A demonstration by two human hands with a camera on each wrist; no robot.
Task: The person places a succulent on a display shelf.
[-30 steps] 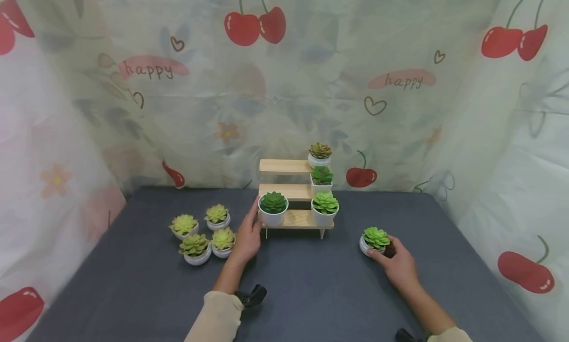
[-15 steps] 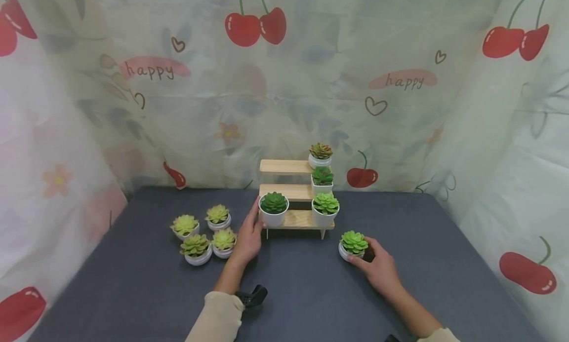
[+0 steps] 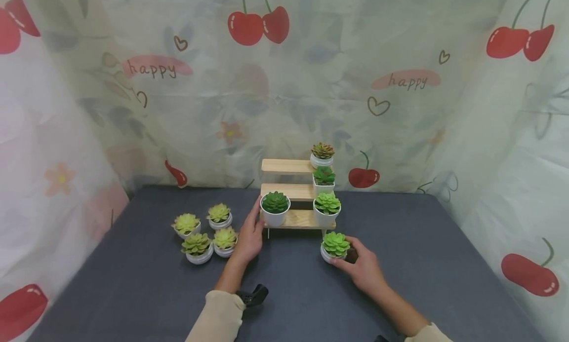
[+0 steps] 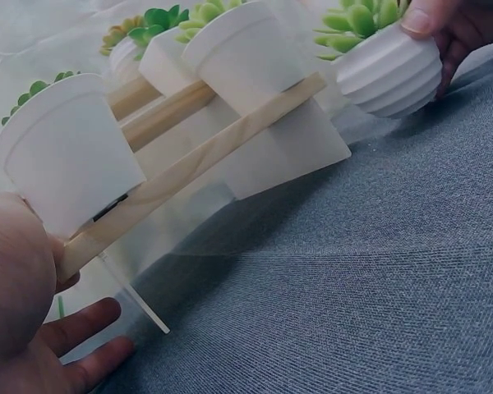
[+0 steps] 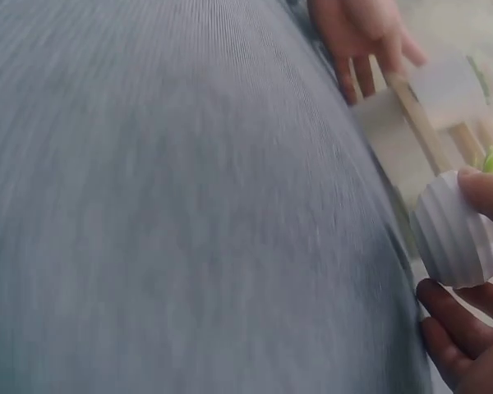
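My right hand (image 3: 366, 270) pinches a small ribbed white pot between thumb and fingers; a bright green succulent (image 3: 336, 244) grows from it. The pot is in front of the right leg of a three-step wooden plant stand (image 3: 302, 218). My left hand (image 3: 250, 236) holds the left end of the stand's lowest step, with the lower fingers stretched out below it in the left wrist view. Right beside that hand, a dark green succulent (image 3: 275, 204) in a smooth white pot stands on this step. A light green succulent (image 3: 327, 206) occupies the step's right end.
A square-potted succulent (image 3: 324, 178) is on the middle step's right end, with a reddish-green succulent (image 3: 322, 153) above it on the top step. Several yellow-green succulents (image 3: 197, 246) in white pots cluster left of my left hand on the dark tablecloth (image 3: 284, 292). A patterned curtain (image 3: 302, 95) hangs behind.
My right hand has moved left with the potted succulent, from the right of the stand to the front of its right leg. My left hand has kept its place at the stand.
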